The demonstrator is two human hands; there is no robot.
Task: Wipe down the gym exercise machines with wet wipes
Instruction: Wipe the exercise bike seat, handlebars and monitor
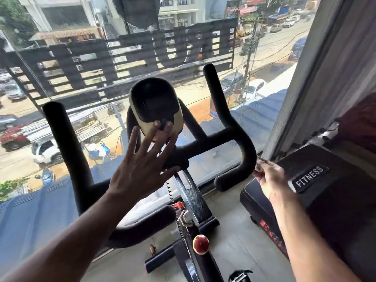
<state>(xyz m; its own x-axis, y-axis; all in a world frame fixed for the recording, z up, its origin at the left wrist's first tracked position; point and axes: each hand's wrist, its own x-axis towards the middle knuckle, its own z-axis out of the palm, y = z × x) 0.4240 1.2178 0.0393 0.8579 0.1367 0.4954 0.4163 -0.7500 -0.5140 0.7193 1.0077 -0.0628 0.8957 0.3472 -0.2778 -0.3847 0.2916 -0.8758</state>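
Up close, the left hand [140, 159] is spread flat, fingertips touching the bike's [195, 200] rounded cream-and-black console [155, 106]. The right hand [268, 179] pinches a thin, blurred thing (a wipe, perhaps; I cannot tell) just beside the padded handlebar [242, 143]. A red knob [201, 244] sits below. A black "FITNESS" machine [317, 192] crowds the right; window glass [81, 58] stands close ahead.

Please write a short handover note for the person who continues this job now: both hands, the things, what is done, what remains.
Left hand: open, fingertips on the lower edge of the bike console.
Right hand: beside the right handlebar, pinching something thin; it is too blurred to tell what.
No wet wipe clearly visible.
Done: cannot tell from this view.
Left: console, handlebars, frame, then the black machine marked FITNESS.
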